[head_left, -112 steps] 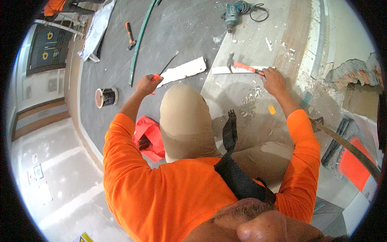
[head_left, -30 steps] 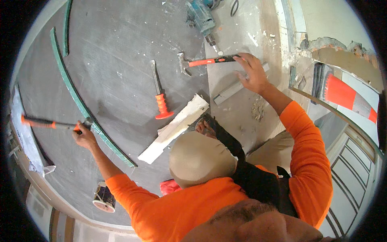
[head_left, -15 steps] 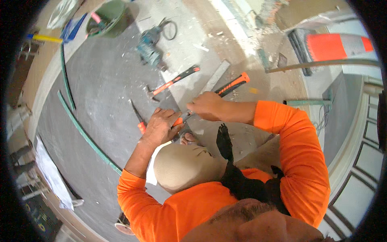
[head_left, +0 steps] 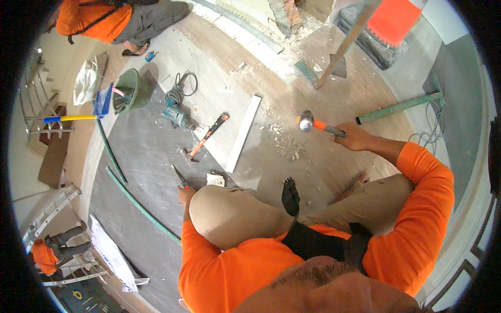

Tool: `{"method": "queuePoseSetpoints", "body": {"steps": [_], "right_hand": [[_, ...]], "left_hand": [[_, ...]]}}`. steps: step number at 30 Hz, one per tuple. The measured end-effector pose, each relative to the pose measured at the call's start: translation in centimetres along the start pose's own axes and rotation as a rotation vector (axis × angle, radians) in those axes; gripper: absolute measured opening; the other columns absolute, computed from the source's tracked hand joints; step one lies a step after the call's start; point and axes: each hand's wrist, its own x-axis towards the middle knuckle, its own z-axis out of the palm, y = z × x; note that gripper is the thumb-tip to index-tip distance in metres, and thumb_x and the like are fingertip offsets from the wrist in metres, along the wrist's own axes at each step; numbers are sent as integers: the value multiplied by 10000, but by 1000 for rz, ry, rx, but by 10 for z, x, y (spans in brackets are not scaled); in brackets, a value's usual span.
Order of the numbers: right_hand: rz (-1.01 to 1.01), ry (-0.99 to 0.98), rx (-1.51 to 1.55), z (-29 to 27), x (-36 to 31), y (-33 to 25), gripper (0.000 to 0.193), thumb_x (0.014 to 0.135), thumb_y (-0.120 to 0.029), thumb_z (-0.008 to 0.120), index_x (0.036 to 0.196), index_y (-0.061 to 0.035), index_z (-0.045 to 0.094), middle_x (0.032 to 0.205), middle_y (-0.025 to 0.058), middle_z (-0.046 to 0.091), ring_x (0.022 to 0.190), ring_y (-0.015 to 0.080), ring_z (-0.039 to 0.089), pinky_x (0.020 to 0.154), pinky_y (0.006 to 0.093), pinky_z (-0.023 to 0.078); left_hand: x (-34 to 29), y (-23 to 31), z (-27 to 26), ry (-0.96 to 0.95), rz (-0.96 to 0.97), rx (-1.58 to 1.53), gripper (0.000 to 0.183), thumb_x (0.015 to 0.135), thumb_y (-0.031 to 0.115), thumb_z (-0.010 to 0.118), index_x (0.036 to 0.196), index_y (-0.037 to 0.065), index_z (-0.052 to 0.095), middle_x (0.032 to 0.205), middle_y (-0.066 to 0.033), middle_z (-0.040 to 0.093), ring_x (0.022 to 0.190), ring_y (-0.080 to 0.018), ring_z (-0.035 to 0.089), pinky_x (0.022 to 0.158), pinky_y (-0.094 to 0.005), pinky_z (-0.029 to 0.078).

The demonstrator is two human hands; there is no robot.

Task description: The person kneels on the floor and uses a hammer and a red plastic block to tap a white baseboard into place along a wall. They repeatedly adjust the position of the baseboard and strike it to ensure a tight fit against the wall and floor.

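A steel-headed, orange-and-black-handled hammer point(head_left: 321, 126) is gripped in the right hand point(head_left: 357, 137); at the left hand point(head_left: 186, 195) a thin, dark-bladed, orange-handled chisel point(head_left: 181, 179) is seen. Tool pick-up seems in hand, and a secure hold on the chisel is called for. Whether it is gripped cannot be told: the left hand is partly hidden by the beige-trousered knee point(head_left: 222, 214).

Ahead of you, a teal corded drill point(head_left: 175, 115) lies near a green bucket point(head_left: 140, 93); an orange cone point(head_left: 395, 22) is far right, another person point(head_left: 99, 22) far left.
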Motion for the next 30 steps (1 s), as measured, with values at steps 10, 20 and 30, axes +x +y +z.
{"method": "queuePoseSetpoints", "body": {"steps": [10,20,30], "right_hand": [[151,104,313,-20,-46,78,421,910,-392,676,723,-40,541,603,37,453,587,163,444,559,374,376],[-8,275,667,-30,-61,163,343,938,-336,645,748,-75,531,657,-43,429,623,90,415,557,322,358],[-20,512,449,-48,-138,208,200,963,-219,623,1038,-37,589,747,-10,485,651,85,439,594,267,386]], "left_hand": [[-97,48,-92,-224,-28,-1179,318,941,385,622,1054,96,557,947,-73,609,923,-242,617,862,-428,515],[-324,343,-266,-565,701,-1220,268,1003,337,577,1086,82,588,927,-30,631,916,-179,641,855,-346,533],[-312,551,-202,-707,847,-799,297,934,191,621,1170,15,588,1060,-135,647,920,-277,676,832,-444,583]]}}
